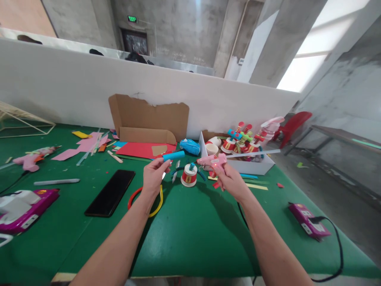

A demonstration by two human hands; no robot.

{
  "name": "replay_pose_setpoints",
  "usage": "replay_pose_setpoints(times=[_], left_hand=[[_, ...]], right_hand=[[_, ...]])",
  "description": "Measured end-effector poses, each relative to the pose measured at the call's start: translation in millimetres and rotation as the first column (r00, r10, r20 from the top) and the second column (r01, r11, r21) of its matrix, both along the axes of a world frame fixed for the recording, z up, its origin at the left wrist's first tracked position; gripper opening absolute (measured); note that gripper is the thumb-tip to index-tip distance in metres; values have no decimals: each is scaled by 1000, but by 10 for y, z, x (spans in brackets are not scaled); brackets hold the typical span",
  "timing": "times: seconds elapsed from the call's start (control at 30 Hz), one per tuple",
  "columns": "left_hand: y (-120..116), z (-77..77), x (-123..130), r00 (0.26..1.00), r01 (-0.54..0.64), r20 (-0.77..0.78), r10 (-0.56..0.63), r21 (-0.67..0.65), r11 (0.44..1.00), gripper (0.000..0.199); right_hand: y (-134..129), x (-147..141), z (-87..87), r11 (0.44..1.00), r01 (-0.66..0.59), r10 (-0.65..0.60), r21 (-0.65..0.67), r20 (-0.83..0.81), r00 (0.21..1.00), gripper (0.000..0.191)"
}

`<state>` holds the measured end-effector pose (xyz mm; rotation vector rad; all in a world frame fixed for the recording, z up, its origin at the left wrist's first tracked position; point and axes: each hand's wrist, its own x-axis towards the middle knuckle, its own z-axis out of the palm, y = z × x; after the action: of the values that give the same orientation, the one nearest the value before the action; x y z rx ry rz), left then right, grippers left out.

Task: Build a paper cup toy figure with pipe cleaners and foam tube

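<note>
Over the green table (190,238): left hand (152,174) pinches blue tube (174,155); right hand (228,178) grips pink glue gun (216,161).
Cup figure (189,176): upright on table, between hands.
Nozzle (199,161) risk: close to cup figure; stray squeeze could drip onto it.
Surface: phone (110,193), paper scraps (92,142).
Room: white partition (149,87), concrete wall (190,31).

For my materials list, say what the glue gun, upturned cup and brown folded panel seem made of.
Glue gun: probably plastic, with a smooth, lightly shiny pink body. Upturned cup: perhaps paper, matte-looking, tapered like a disposable cup. Folded panel: likely cardboard, dull brown, with folds and a ragged top edge.
</note>
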<state>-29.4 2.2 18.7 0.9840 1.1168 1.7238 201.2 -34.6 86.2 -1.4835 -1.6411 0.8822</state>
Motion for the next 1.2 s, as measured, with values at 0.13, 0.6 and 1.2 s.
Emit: replay_pose_setpoints(times=[0.13, 0.6, 1.2], left_hand=[[-10, 29, 10, 1000, -4, 21, 5, -12, 1000, 26], [-3, 28, 1, 1000, -9, 29, 10, -21, 1000, 27], [6, 24, 7, 998, -18, 56, 20, -34, 999, 22]], right_hand=[[4, -10, 1, 1000, 20, -20, -17, 13, 1000, 47], [-13, -28, 34, 1000, -6, 6, -7, 27, 1000, 42], [-1, -36, 48, 999, -14, 10, 34, 117, 993, 38]])
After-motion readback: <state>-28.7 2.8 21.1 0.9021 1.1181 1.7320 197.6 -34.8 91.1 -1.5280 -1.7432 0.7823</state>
